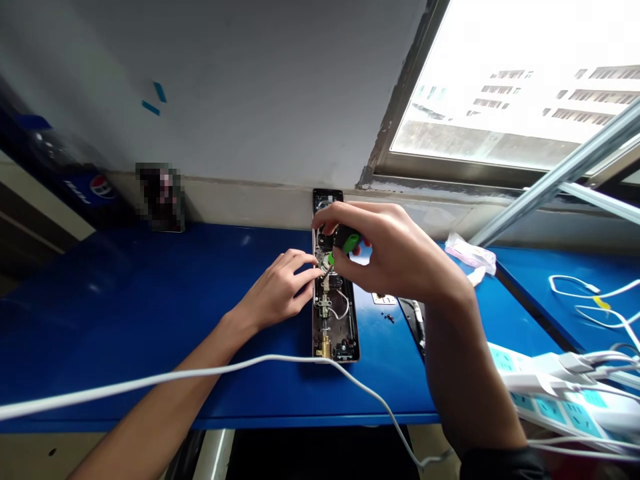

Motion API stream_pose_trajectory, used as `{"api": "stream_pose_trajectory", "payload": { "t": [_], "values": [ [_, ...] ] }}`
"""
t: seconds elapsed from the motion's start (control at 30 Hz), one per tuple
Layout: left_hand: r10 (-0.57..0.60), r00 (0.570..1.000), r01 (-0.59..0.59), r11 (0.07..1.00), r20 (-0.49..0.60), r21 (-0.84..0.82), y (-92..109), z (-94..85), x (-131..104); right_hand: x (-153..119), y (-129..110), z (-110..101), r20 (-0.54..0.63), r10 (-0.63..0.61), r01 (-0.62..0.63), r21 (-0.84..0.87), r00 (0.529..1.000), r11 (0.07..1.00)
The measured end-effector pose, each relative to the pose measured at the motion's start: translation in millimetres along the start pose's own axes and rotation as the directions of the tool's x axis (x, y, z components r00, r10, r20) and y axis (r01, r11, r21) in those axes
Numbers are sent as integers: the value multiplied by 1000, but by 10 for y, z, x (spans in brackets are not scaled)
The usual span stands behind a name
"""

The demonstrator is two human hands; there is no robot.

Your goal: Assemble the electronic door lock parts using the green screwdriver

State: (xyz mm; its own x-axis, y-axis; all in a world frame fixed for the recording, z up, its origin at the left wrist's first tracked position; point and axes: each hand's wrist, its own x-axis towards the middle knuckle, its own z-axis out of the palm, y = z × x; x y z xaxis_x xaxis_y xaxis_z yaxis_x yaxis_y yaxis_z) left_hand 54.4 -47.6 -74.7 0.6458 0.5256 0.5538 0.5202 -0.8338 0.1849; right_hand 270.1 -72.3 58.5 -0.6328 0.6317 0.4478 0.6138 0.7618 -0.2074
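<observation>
While the right hand (387,250) grips one black-and-green screwdriver (351,241), the left hand (287,283) rests its fingertips at the left edge of one open casing (343,327) on the blue table (200,280); whether they grasp anything cannot be told. Two blue strips (159,92) mark the wall (260,87). Fingers partly hide the casing's upper half; small dark pieces (389,318) beside it defy counting.

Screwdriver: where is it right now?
Head view, just right of centre: the screwdriver is in the right hand, slanting down over the open device, near the left hand.
</observation>
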Motion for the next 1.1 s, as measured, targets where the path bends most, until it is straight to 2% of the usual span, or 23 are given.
{"api": "stream_pose_trajectory", "payload": {
  "t": [0.1, 0.3, 0.83, 0.93, 1.1],
  "values": [
    [-12, 1000, 12, 1000, -1, 7, 1, 6, -3, 4, 1, 7, -6, 33, -33, -15, 999, 999],
    [-18, 1000, 18, 1000, 1, 6, 15, 2, 6, 2, 11, 16, -11, -8, 8, 12, 1000, 1000],
    [-26, 1000, 26, 999, 8, 41, -1, 5, -3, 12, 26, 54, -35, -7, 7, -6, 999, 1000],
    [-45, 999, 45, 999, -11, 27, 19, 18, -3, 19, 36, 49, -75, -47, 47, 5, 996, 999],
    [-66, 995, 63, 997, -77, -41, 79, 66, 2, -3, 10, -9, -197, -37, 39, 7, 980, 999]
  ]
}}
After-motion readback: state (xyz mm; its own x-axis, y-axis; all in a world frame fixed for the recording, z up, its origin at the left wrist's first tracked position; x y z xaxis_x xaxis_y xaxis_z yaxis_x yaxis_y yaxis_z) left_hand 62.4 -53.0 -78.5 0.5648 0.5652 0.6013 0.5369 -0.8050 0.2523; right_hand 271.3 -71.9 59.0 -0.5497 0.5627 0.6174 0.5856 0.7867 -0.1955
